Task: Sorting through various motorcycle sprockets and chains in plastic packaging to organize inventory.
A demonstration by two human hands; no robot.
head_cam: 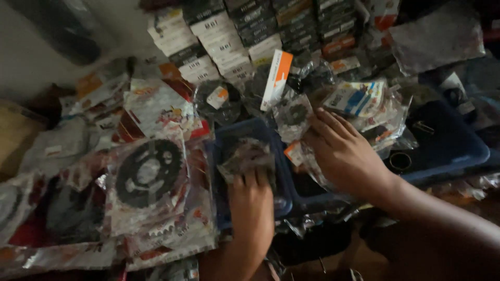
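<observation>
Dim, cluttered parts counter, tabletop almost fully covered by packaged goods. Left hand point(251, 208) is reaching into a small dark blue plastic bin point(284, 200) at the tabletop's near middle, grip closing on a crinkled clear plastic packet point(246, 158) with a dark part inside; fingers are pinching its lower edge. Right hand point(341, 153) is lying flat just beside it, fingers spread and pressing on a heap of clear bagged packets point(383, 122) at the bin's right rim; grip is wide, holding nothing that shows.

Left of the bin, a large black toothed sprocket in a clear printed bag point(148, 171) is sitting on a stack of similar bags. Behind the hands, a white and orange slim carton point(276, 78) is leaning upright, and a smaller black sprocket in a clear bag point(294, 117) is lying just beside the right fingertips. Along the far edge, rows of stacked small labelled boxes point(229, 36) are running across. A bigger blue plastic tray point(448, 143) is sitting toward the right edge, with a small ring-shaped part point(400, 161) at its near-left corner.

Bare tabletop surface is hardly showing anywhere. Far left is blurry and dark, packets there hard to make out. Near edge is in deep shadow. Right forearm is cut off at the frame's lower right corner.
</observation>
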